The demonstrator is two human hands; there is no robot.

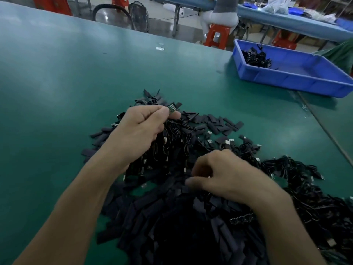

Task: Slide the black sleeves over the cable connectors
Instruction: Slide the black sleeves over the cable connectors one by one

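A big heap of flat black sleeves [152,211] covers the near part of the green table [57,83]. My left hand [141,129] grips a bundle of black cables [172,142] above the heap, and a small green connector board [172,108] sticks out past its fingertips. My right hand [225,176] is lower, with curled fingers down among the sleeves. Its fingertips are blurred and hidden, so what it pinches cannot be made out. More black cables [309,192] with metal plugs lie tangled to the right.
A blue plastic tray [298,81] stands at the far right and holds a few black cables [256,58]. Loose sleeves [225,125] lie scattered behind the heap. Beyond the table edge are red stools [217,35], a fan, another bench and a seated person [219,14].
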